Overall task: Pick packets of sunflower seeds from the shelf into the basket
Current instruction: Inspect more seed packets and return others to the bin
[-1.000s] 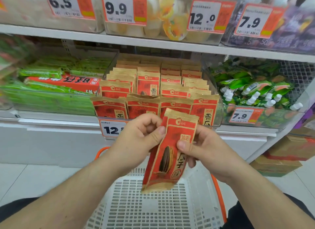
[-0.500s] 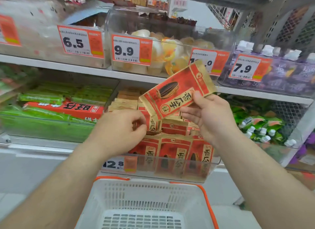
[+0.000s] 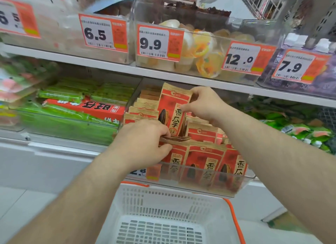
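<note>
1. Right hand point(image 3: 203, 105): fingers curled, pinching top right edge of one upright red-and-tan paper sunflower seed packet point(image 3: 173, 109), raised above the rows.
2. Left hand point(image 3: 143, 143): thumb and fingers clamped on tan top edges of front-row seed packets point(image 3: 205, 162) in clear plastic shelf bin point(image 3: 241, 182).
3. White perforated plastic basket w/ orange rim point(image 3: 163, 203): sits directly below bin.
4. Green wrapped snack packs point(image 3: 60, 95) lie in adj. bin, left.
5. Orange price tag "9.9" point(image 3: 160, 42) on upper shelf.
</note>
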`<state>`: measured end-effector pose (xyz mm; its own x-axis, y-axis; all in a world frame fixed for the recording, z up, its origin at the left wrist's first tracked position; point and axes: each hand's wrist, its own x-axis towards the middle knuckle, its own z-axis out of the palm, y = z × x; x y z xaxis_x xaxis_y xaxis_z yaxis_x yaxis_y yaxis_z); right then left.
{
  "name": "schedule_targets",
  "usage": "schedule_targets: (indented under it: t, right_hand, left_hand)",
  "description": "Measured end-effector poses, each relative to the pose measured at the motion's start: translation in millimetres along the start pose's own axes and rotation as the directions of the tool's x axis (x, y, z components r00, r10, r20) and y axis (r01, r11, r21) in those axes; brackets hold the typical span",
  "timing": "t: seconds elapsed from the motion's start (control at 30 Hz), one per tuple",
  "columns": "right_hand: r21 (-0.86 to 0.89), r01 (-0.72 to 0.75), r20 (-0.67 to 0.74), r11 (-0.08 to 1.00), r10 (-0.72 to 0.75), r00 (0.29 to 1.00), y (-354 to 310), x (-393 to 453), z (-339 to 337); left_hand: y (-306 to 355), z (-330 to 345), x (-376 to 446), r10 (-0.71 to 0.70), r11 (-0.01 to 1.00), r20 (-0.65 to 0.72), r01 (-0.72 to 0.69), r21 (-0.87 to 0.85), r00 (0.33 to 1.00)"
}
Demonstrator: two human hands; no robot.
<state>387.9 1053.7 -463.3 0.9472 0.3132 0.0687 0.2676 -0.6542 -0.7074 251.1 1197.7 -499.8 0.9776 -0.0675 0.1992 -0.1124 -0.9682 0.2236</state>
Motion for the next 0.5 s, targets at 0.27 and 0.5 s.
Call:
schedule_targets:
  t: [0.27,0.5]
  right_hand:
    - [-0.274,0.174,-0.022,0.946,-0.187,0.982,-9,5,-5]
    - [-0.404,0.165,-0.072,0.900,-0.211,0.975,2,4,8]
  left_hand:
    - [0,2,0,-0.008,1.000,0.008,0.008,0.017,1.000]
    - [1,3,0,-0.016,1.000,-0.003,0.017,0.004,1.000]
